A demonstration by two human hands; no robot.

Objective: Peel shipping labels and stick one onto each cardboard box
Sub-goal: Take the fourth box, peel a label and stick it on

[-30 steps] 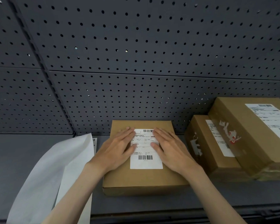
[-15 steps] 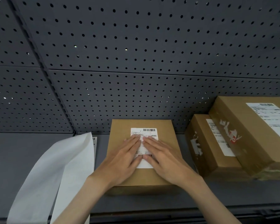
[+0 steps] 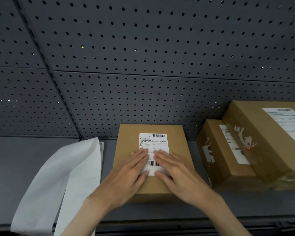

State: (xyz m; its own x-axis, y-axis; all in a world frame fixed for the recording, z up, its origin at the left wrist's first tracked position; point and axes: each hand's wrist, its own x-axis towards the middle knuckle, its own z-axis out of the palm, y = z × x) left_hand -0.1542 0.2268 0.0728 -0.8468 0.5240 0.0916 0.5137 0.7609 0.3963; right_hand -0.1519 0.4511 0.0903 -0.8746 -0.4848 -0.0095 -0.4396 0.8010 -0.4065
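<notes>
On the cardboard box (image 3: 153,183), left hand (image 3: 126,178) and right hand (image 3: 179,176) lie flat, fingers spread, pressing the shipping label (image 3: 153,145)

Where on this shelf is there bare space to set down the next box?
Bare grey shelf lies left of the white backing strips, up to the pegboard. A narrow gap runs between the strips and the middle box under both hands. The right is crowded: two labelled boxes overlap there.

White shipping label (image 3: 154,147) lies flat atop the brown cardboard box (image 3: 177,150).
</notes>
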